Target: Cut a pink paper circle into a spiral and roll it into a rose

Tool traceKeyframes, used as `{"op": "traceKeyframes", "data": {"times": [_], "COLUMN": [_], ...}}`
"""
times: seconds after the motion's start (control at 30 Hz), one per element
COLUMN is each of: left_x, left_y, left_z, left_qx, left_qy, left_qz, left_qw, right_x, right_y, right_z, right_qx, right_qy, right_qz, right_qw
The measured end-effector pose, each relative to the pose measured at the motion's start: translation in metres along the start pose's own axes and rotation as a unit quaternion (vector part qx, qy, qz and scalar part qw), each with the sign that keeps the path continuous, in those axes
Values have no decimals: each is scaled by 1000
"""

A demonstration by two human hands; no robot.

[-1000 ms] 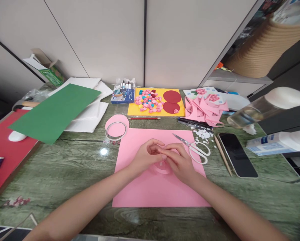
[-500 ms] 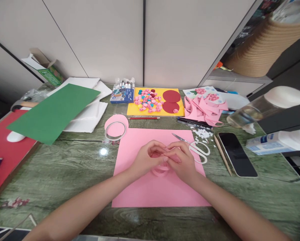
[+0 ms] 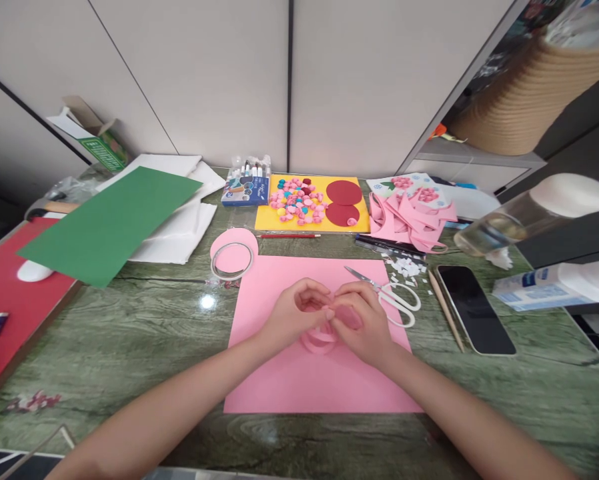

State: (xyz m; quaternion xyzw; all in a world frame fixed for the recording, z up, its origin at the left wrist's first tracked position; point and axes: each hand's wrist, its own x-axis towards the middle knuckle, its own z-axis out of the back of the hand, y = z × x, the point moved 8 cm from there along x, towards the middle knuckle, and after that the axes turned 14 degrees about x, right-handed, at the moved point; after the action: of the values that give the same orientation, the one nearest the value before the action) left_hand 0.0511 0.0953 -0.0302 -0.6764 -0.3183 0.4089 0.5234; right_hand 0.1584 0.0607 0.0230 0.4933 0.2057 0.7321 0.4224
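My left hand [image 3: 293, 315] and my right hand [image 3: 368, 328] meet above a pink sheet of paper [image 3: 299, 383], their fingertips pinched together. Between them they hold a curled pink paper strip [image 3: 318, 345], which loops down below the fingers; most of it is hidden by my hands. White-handled scissors [image 3: 402, 303] lie right beside my right hand, their blades over the sheet's upper right corner. A roll of tape [image 3: 231, 260] rests on a pink paper circle [image 3: 233, 237] beyond my left hand.
Behind the sheet are a yellow sheet [image 3: 274, 223] with paper balls [image 3: 297, 200] and dark red circles [image 3: 343, 192], a marker box [image 3: 244, 190] and pink paper scraps [image 3: 409, 217]. A phone [image 3: 474, 310], a wooden stick [image 3: 447, 310] and bottles [image 3: 554, 287] stand or lie right; green paper [image 3: 112, 223] lies left.
My right hand's fingers have shifted slightly around the strip, showing more pink between thumb and fingers. The whole view has moved very slightly; the objects on the table stay put.
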Motion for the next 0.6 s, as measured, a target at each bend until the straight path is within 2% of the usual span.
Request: {"op": "traceKeyframes", "data": {"times": [0.17,0.33,0.6], "left_x": [2,4,0], "left_y": [1,-1,-4], "left_z": [2,2,4], "left_qx": [-39,2,48], "left_qy": [8,3,-9], "left_qz": [7,-34,-67], "left_qw": [999,999,997], "right_x": [0,-2,-2], "right_y": [2,0,-1], "right_z": [0,-6,3], "right_qx": [7,0,-17], "right_qy": [8,33,-16], "right_qz": [17,30,22], "right_qw": [1000,999,999]}}
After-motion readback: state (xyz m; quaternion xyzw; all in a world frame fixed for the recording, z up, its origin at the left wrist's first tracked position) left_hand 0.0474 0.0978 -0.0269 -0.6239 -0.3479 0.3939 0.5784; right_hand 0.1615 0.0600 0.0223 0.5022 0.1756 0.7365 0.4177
